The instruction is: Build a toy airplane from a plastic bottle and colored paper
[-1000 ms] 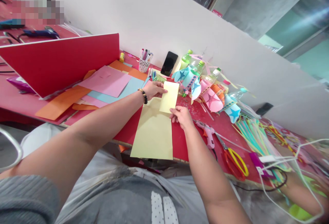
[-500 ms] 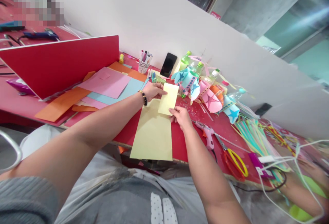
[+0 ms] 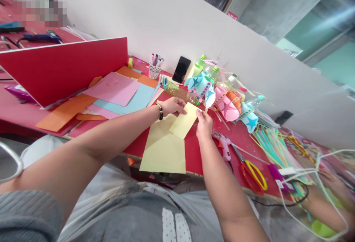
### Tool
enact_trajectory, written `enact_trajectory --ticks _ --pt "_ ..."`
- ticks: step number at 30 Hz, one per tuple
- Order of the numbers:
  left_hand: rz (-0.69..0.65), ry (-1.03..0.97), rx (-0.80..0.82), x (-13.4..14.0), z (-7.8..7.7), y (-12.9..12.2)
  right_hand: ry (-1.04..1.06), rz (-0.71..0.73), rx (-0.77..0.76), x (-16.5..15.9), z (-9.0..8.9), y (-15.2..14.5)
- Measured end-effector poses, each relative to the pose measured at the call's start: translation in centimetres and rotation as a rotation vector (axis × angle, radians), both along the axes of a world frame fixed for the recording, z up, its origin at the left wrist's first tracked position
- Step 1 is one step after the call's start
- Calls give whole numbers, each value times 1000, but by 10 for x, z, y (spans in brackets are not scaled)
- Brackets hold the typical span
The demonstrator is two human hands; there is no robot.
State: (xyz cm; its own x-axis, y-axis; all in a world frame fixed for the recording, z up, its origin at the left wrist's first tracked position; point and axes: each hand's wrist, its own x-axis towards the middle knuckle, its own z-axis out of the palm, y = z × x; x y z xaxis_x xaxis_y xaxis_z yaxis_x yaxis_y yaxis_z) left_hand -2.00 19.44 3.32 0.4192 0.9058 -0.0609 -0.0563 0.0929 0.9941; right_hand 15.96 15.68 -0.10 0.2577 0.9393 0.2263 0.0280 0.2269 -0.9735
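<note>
A small pale yellow paper piece (image 3: 183, 123) is held up between my two hands, tilted, over a larger yellow sheet (image 3: 163, 149) on the red table. My left hand (image 3: 174, 106), with a beaded bracelet at the wrist, pinches its upper left edge. At the upper right corner, my right hand (image 3: 204, 123) grips it between thumb and fingers. A clear plastic bottle (image 3: 177, 90) lies just beyond my hands. The larger sheet overhangs the table's front edge.
Decorated bottles (image 3: 219, 90) stand at the back right, beside a phone (image 3: 181, 69) and a pen cup (image 3: 154, 71). Coloured paper sheets (image 3: 113, 88) and a red board (image 3: 72, 68) are left. A pink glue gun (image 3: 225, 145) and scissors (image 3: 252, 175) lie right. Another person's arm (image 3: 324, 205) is far right.
The small yellow paper has been turned and lowered toward me. My right hand has moved from its lower corner to the upper right; my left hand has shifted slightly down and right.
</note>
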Motion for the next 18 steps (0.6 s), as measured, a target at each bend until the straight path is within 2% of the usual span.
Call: enact_trajectory --ticks 6,13,18 --pt "-17 27 3 0 0 0 67 -50 11 3 -1 3" --pt "-29 49 7 3 0 -2 125 23 -1 -3 5 -2" --pt "-55 57 16 6 1 -4 175 -6 -7 -5 6 -2"
